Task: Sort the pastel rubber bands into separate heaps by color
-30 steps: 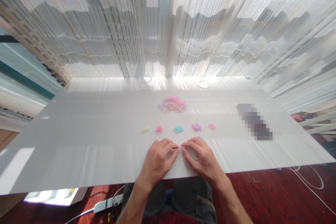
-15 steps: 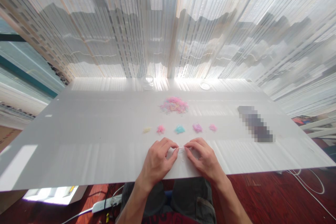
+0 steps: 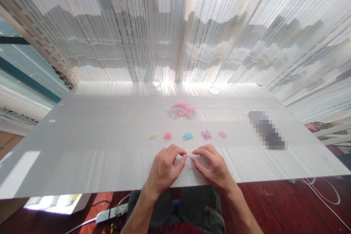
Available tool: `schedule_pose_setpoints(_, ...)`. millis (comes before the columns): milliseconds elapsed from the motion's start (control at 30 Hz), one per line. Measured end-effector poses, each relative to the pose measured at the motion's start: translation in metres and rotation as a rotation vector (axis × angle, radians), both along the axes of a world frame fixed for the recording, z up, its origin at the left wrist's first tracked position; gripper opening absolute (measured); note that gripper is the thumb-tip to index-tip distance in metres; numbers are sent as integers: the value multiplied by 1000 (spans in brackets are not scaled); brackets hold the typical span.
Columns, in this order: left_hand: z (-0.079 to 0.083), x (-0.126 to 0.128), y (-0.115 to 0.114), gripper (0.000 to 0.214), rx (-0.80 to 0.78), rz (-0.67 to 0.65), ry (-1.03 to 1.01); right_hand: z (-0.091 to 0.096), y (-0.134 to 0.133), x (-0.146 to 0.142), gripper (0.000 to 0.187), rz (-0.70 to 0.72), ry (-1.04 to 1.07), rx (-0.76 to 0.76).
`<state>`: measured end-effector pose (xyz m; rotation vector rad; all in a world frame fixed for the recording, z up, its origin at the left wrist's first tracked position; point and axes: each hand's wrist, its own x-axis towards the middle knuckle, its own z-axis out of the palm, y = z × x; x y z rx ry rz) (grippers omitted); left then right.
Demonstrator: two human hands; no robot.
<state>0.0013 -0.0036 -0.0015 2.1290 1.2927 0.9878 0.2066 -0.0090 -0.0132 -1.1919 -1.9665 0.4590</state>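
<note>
My left hand point(image 3: 168, 164) rests over the front middle of the table, its thumb and index finger closed on a thin pale band point(image 3: 189, 156). Facing it, my right hand point(image 3: 212, 164) has thumb and index fingertips a little apart, very close to the band. Whether the right thumb touches the band is too small to make out. Just beyond my hands lies a row of small heaps: pale yellow point(image 3: 153, 136), coral pink point(image 3: 168, 135), turquoise point(image 3: 188, 135), purple point(image 3: 206, 134) and light pink point(image 3: 222, 134). Behind the row spreads a larger mixed-colour pile point(image 3: 182, 110) of thin bands.
A blurred-out dark oblong thing point(image 3: 267, 130) lies on the white table point(image 3: 82, 135) to the right. Two clear round containers or lids point(image 3: 155, 87) point(image 3: 214, 90) stand at the back by the curtain point(image 3: 175, 25). A power strip point(image 3: 111, 215) lies on the floor below.
My right thumb and index fingertips have parted slightly, and the thumb has moved a bit left and down. My left hand keeps its pinch nearly in place.
</note>
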Motion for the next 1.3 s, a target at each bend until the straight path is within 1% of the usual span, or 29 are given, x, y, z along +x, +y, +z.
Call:
schedule_pose_setpoints(200, 0, 0, 0, 12, 5, -18, 23, 2, 0, 0, 9, 25, 22, 28)
schedule_pose_setpoints(333, -4, -1, 0, 11, 19, -18, 42, 4, 0, -2, 10, 26, 23, 34)
schedule_pose_setpoints(500, -7, -2, 0, 15, 35, -42, 23, 4, -1, -1, 11, 41, 9, 36)
schedule_pose_setpoints(867, -8, -2, -1, 13, 25, -44, -7, 2, 0, -1, 12, 68, 18, 9)
schedule_pose_setpoints(1300, -6, -2, -1, 11, 26, -48, -27, 2, -2, 0, 11, 61, 23, 10)
